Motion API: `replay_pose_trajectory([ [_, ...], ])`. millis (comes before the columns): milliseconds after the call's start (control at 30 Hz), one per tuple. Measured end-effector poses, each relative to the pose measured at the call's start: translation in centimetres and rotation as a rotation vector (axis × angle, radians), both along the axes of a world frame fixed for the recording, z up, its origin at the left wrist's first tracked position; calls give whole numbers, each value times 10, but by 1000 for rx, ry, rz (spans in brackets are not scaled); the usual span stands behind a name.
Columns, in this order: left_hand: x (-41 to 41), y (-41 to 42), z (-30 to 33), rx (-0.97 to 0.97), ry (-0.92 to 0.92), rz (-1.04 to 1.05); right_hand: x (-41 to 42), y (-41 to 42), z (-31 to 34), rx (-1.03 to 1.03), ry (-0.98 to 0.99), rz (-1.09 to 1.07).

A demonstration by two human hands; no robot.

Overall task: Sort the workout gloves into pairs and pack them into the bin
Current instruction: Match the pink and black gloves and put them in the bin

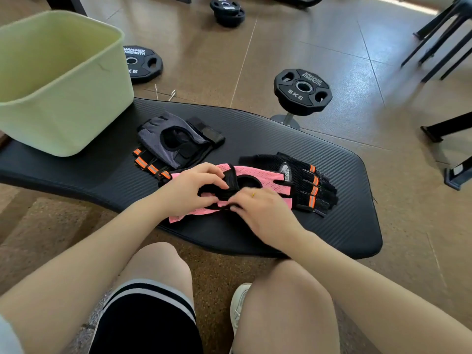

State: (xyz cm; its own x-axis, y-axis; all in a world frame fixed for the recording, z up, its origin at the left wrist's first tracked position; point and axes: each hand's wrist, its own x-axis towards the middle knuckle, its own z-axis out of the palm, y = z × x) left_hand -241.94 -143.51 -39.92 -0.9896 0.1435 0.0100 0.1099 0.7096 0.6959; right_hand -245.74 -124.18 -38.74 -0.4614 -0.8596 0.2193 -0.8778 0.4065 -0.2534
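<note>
You sit on the floor with a black exercise mat (255, 139) in front of your knees; both of your hands work over the pink gloves (258, 178) lying at the near middle of the mat; your left hand (190, 186) has its fingers curled, pinching the black wrist strap (231, 180) that stands up from the pink fabric; your right hand (260, 209), with a thin ring on one finger, presses down on the pink gloves and pinches the black trim at their near edge; whether one pink glove or two lie stacked there you cannot tell. Just right of the pink gloves, partly under them, lies a black mesh glove (298, 180) with orange stripes on its fingers; its match, another black glove with orange stripes (150, 164), peeks out to the left beneath a grey glove (173, 135) with a black palm opening. The pale green bin (63, 83) stands on the far left end of the mat, well apart from your hands; nothing shows inside the part of it you can see. Black weight plates (302, 90) sit on the brown floor beyond the mat, one raised on a short stand.
</note>
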Motion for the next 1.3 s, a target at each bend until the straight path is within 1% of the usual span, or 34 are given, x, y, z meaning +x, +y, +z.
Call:
replay_pose_trajectory([
  [67,0,-1,0,25,-12,14,-11,-7,15,-92,-212,-137],
  [100,0,-2,0,38,-15,21,-16,-12,20,-97,-277,-198],
  [167,0,-4,2,68,-25,38,-26,-23,23,-53,-329,-259],
  [267,3,-4,4,103,-53,45,-40,-38,18,84,-228,-246],
  [367,8,-3,4,137,-45,49,-56,-47,19,271,-274,-277],
  [400,10,-3,4,138,6,62,-60,-49,20,359,-253,-267],
  [467,14,-2,6,63,187,79,-65,-55,22,518,-143,-204],
  [533,15,-1,7,-28,340,109,-68,-62,24,597,-80,-150],
  [567,15,-1,7,-70,362,134,-70,-65,24,616,-73,-135],
  [600,12,-1,7,-118,343,159,-72,-68,25,623,-75,-121],
  [633,7,-2,9,-167,279,173,-74,-70,26,618,-75,-98],
  [700,-6,-4,19,-235,83,176,-75,-70,30,582,-99,-61],
  [767,-17,-3,27,-245,-62,173,-73,-65,33,541,-201,-47],
  [800,-21,-3,33,-223,-118,175,-73,-63,35,525,-294,-37],
  [867,-26,0,49,-113,-241,187,-78,-55,47,523,-487,-9],
  [900,-28,3,59,-38,-302,191,-83,-51,59,536,-545,11],
  [967,-32,10,88,76,-401,197,-95,-46,89,584,-596,61],
  [1033,-34,16,118,134,-432,223,-106,-43,121,607,-629,72],
  [1133,-40,7,182,218,-460,326,-129,-55,183,601,-660,67],
  [1233,-38,-28,232,287,-506,426,-143,-91,233,596,-641,88],
  [1300,-33,-58,254,313,-519,490,-149,-127,253,580,-625,133],
])
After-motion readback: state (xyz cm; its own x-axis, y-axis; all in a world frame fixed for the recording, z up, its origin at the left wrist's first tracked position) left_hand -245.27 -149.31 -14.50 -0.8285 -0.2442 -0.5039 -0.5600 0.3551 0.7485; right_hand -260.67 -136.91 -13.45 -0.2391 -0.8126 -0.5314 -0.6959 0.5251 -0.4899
